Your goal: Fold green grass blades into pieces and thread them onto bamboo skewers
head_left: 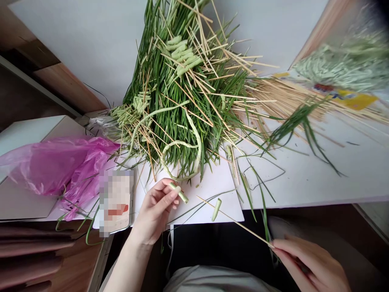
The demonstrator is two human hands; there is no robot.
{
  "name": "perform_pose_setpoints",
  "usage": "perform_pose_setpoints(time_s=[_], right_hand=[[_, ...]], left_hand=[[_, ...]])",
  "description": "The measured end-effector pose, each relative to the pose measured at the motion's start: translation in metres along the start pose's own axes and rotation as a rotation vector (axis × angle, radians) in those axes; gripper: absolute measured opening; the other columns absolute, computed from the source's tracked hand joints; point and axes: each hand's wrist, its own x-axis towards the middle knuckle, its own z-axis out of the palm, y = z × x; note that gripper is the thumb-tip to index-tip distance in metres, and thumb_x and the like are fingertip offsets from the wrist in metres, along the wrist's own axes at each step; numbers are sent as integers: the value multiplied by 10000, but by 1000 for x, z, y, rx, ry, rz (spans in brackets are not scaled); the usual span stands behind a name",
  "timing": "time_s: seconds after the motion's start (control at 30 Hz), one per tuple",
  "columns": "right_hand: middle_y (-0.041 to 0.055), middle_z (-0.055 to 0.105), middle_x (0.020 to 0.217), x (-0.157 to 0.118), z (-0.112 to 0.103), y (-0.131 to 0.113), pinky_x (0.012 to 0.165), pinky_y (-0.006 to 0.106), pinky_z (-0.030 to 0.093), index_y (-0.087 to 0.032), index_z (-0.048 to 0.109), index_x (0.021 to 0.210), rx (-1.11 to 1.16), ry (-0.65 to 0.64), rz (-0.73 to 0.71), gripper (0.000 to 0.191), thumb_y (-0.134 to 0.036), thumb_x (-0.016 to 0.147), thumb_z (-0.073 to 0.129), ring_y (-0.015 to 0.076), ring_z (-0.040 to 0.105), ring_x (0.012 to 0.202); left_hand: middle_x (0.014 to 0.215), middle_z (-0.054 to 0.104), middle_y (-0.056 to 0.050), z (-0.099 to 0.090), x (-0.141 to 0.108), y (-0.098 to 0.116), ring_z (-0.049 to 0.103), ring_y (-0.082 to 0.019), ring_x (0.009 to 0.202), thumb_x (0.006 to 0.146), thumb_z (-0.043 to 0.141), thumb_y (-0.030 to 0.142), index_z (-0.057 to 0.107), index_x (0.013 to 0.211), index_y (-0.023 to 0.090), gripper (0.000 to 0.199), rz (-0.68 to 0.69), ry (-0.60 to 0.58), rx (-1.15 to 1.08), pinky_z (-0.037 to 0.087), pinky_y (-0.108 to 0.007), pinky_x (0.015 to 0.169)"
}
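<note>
My left hand pinches a short piece of long bean between thumb and fingers, just over the white table edge. My right hand, at the lower right, grips the blunt end of a thin wooden skewer. Another bean piece sits crosswise on that skewer, which seems to pass through it. The skewer's tip points toward my left hand, a short way apart from the bean piece there. Behind my left hand, a whole long bean curls over a heap of green chives.
Skewers and rows of cut bean pieces lie on the heap. More loose skewers spread to the right, beside a bag of pale green strips. At left are a pink plastic bag, a white box and a phone.
</note>
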Motion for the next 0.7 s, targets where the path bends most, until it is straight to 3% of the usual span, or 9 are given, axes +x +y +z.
perform_pose_setpoints(time_s=[0.13,0.27,0.5,0.7], right_hand=[[15,741,805,2,0,2,547,284,557,-251,648,1059,5,5,-57,210,-76,968,575,209,724,662],[15,739,793,1,-1,2,531,284,557,-244,653,1055,-1,24,-78,206,-75,958,586,205,719,635],[0,760,829,-9,-1,5,621,275,592,-250,682,1065,-31,57,-62,188,-107,962,618,185,731,659],[11,750,839,-5,-2,4,572,292,560,-256,678,1073,10,25,-58,222,-80,959,605,190,719,658]], left_hand=[[726,618,6,12,-2,2,538,-37,576,667,920,145,716,848,94,278,-271,76,-383,489,-119,527],[731,621,-2,18,-5,1,555,-48,580,667,887,73,706,875,70,276,-340,108,-513,531,-146,535],[738,634,-2,20,-6,-2,566,-48,586,698,891,143,707,876,94,260,-297,75,-404,528,-142,544],[711,648,19,16,-6,-2,596,-65,620,767,871,218,731,855,162,175,-40,-19,15,510,-149,597]])
